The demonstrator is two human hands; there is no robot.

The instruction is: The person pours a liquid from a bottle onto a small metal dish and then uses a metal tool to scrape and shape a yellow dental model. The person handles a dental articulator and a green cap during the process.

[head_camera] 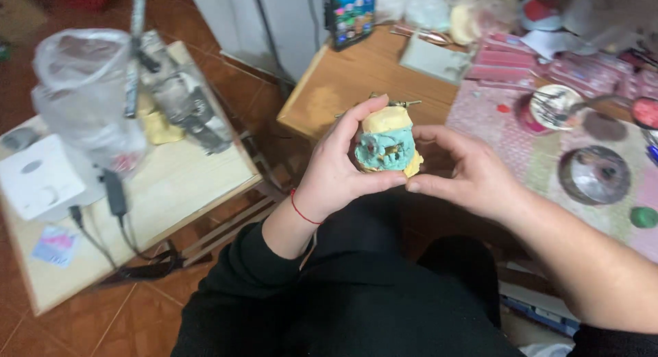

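Left hand: fingers curl around the lump's left side, holding it.
Right hand: fingertips pinch the lump's right side.
Lump: yellow and blue-green clay-like thing, between both hands, above the lap.
Wooden table: just behind the grip.

A yellow-and-teal dental cast sits upright, pinched between fingers.
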